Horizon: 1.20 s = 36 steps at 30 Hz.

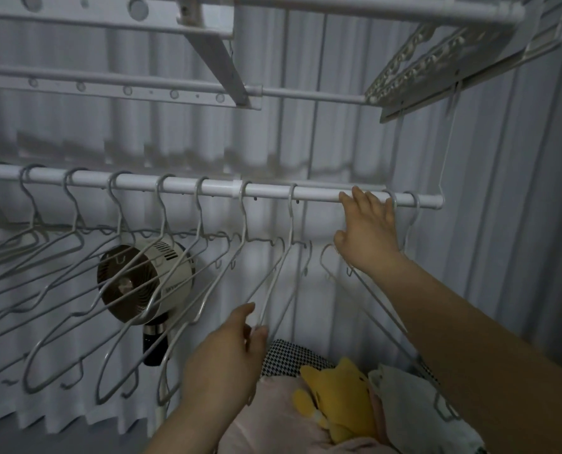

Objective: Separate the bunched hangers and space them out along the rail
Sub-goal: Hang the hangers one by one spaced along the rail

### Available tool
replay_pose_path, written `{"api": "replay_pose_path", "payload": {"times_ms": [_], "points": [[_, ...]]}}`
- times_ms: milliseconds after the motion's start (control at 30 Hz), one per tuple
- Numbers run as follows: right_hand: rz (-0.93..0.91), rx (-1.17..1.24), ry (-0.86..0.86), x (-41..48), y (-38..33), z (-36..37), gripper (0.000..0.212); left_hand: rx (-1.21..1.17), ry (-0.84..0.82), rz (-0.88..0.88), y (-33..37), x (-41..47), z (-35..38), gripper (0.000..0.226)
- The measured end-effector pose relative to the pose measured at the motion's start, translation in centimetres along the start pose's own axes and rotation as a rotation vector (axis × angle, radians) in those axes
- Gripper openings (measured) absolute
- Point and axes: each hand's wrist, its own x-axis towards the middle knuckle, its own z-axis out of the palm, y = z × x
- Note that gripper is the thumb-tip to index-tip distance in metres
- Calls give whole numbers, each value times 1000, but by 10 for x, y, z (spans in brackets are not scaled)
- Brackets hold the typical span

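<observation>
Grey hangers (161,290), white rail (207,186)

A round white fan (145,281) on a dark stem stands before pale pleated curtains (355,142). Below lie a yellow plush toy (341,398), a houndstooth cloth (289,357) and pink fabric (273,421).

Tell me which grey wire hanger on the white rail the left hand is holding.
The left hand pinches the grey wire hanger hooked eighth from the left on the white rail; every other hanger's frame hangs free.
</observation>
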Motion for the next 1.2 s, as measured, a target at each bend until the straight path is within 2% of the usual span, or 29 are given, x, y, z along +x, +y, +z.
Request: {"api": "replay_pose_path", "payload": {"times_ms": [167,300,367,400,467,533,633,667,733,867,1000,1067,1200], "points": [[80,55,27,-21,30,1,62,-14,86,91,7,2,-7,48],[88,234,182,-37,53,-1,59,-177,222,370,27,0,-7,31],[125,256,234,-39,65,-6,50,-318,130,436,46,-5,-3,14],[173,272,210,-39,71,-9,43,-394,43,431,55,-7,4,14],[287,358,66,-40,82,-11,33,-578,-123,338,69,-11,21,36],[355,484,-67,-44,90,-7,27,-707,-266,197,79,-13,42,38],[413,661,-112,-51,96,-2,25,-747,-421,61,91,-14,71,21],[425,706,-117,-54,97,-2,24,-748,-465,19,96,-14,78,22],[428,768,-137,-58,98,-2,23,-754,-547,-56,108,-14,89,40],[385,769,-188,-62,98,-4,25,-749,-558,-229,126,-6,104,66],[352,775,-205,-60,95,-4,25,-738,-553,-303,136,4,116,73],[330,790,-224,-60,94,-3,27,-765,-539,-298,138,6,120,68],[336,809,-247,-56,92,3,40,-862,-443,-234,131,11,123,37]]}}
